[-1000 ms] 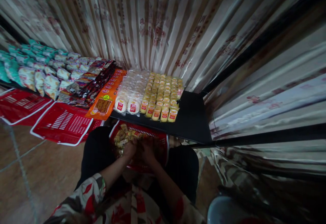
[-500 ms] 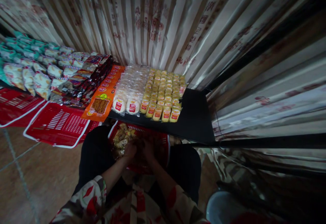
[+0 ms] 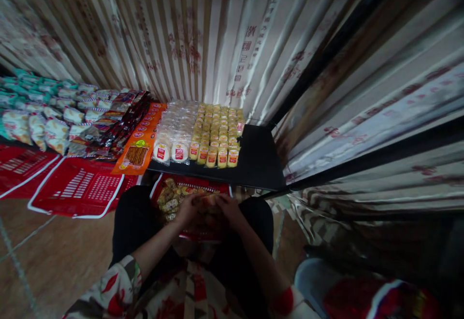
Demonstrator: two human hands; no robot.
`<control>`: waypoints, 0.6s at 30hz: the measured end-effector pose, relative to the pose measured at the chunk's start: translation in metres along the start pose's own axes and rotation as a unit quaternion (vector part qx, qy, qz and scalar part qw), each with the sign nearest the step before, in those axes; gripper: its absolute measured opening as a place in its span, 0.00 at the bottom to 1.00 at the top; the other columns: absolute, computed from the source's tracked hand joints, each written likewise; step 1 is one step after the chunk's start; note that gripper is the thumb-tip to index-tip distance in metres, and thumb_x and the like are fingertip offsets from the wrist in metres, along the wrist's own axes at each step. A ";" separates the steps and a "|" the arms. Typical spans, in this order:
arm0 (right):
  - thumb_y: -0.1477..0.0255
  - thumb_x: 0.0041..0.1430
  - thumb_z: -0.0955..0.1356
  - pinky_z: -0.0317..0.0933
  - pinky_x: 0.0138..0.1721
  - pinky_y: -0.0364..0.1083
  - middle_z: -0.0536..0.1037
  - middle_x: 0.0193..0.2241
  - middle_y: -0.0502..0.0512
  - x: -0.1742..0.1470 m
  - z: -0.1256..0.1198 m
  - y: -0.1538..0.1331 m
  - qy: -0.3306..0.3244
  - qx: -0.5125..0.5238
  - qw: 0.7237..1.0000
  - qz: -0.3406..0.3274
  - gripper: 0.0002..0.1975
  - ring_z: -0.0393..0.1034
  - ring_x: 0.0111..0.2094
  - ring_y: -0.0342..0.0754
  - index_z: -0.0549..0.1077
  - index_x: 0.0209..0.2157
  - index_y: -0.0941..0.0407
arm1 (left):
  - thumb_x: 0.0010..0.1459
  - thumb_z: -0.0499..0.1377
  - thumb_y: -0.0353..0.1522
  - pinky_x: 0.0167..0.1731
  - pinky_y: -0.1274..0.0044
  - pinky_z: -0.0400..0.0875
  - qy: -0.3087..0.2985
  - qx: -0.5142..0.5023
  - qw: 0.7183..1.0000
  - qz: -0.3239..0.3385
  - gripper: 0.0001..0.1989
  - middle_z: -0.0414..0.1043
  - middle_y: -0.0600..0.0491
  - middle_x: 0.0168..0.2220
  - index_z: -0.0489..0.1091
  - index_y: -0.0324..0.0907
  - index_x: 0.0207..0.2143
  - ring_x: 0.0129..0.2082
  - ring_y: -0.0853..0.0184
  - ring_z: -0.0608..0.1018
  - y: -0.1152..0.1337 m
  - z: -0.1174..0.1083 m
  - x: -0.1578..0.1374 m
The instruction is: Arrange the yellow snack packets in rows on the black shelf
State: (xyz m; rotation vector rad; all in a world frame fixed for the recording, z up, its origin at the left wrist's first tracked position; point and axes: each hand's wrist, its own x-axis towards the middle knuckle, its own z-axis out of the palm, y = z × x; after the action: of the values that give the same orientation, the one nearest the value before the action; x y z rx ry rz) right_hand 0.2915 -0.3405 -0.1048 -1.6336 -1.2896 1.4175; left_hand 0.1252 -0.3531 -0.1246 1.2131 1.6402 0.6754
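Observation:
A red basket with a white rim sits between my knees, with wrapped snacks heaped at its left side. Over it, my left hand and my right hand come close together with bent fingers. Between their fingertips is a small wrapped packet, dim and partly covered by the fingers, so its exact kind is unclear. The basket's contents below the hands lie in shadow.
A black shelf ahead bears rows of yellow snack packs, round white packs, an orange pretzel-stick bag and white bags. Red baskets stand left. A pale bucket is at lower right. Curtains hang behind.
My hands have risen a little, and the right has moved rightward, away from the left. A packet now shows between them. The view has turned slightly right.

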 end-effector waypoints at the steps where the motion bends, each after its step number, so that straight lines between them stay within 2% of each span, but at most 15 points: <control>1: 0.58 0.48 0.65 0.63 0.31 0.45 0.76 0.24 0.51 -0.004 -0.004 -0.004 0.002 0.022 1.000 -0.003 0.17 0.69 0.28 0.47 0.75 0.29 0.58 | 0.50 0.56 0.28 0.32 0.77 0.71 -0.007 -0.035 0.999 -0.004 0.12 0.75 0.52 0.30 0.69 0.38 0.39 0.30 0.68 0.76 0.004 0.003 -0.003; 4: 0.55 0.44 0.69 0.64 0.33 0.45 0.77 0.28 0.52 -0.016 -0.013 -0.017 0.010 0.119 0.993 -0.018 0.20 0.70 0.31 0.48 0.74 0.33 0.58 | 0.45 0.61 0.32 0.27 0.79 0.68 -0.006 -0.149 0.989 -0.006 0.10 0.72 0.56 0.24 0.68 0.39 0.32 0.24 0.70 0.74 0.018 0.011 -0.010; 6: 0.55 0.42 0.71 0.65 0.35 0.46 0.78 0.31 0.53 -0.023 -0.018 -0.024 0.025 0.183 0.983 -0.026 0.22 0.71 0.33 0.48 0.73 0.36 0.57 | 0.39 0.64 0.32 0.26 0.80 0.67 0.011 -0.193 0.981 -0.004 0.10 0.69 0.58 0.22 0.67 0.39 0.26 0.22 0.72 0.72 0.030 0.017 -0.012; 8: 0.58 0.40 0.72 0.66 0.36 0.46 0.78 0.32 0.54 -0.027 -0.021 -0.030 0.056 0.220 0.973 -0.042 0.23 0.72 0.34 0.48 0.72 0.38 0.56 | 0.37 0.64 0.30 0.25 0.81 0.66 0.020 -0.225 0.974 -0.004 0.11 0.68 0.59 0.20 0.65 0.39 0.24 0.21 0.73 0.70 0.044 0.024 -0.013; 11: 0.61 0.40 0.73 0.66 0.37 0.45 0.77 0.33 0.53 -0.030 -0.028 -0.034 0.122 0.231 0.962 -0.081 0.22 0.72 0.34 0.47 0.71 0.38 0.56 | 0.38 0.62 0.29 0.24 0.81 0.65 0.014 -0.259 0.966 0.003 0.10 0.67 0.60 0.19 0.64 0.40 0.25 0.19 0.74 0.69 0.067 0.036 -0.013; 18: 0.63 0.46 0.69 0.66 0.33 0.44 0.76 0.32 0.52 -0.027 -0.055 -0.036 0.196 0.174 0.957 -0.119 0.20 0.70 0.29 0.44 0.68 0.41 0.56 | 0.45 0.59 0.29 0.26 0.81 0.67 -0.005 -0.243 0.969 0.046 0.05 0.67 0.58 0.21 0.64 0.40 0.25 0.22 0.74 0.71 0.123 0.063 -0.008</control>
State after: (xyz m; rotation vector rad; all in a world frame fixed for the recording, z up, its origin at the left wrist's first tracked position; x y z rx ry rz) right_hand 0.3356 -0.3452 -0.0494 -1.3777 -0.9111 1.0368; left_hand 0.2326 -0.3229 -0.0425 0.9315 1.3085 1.0566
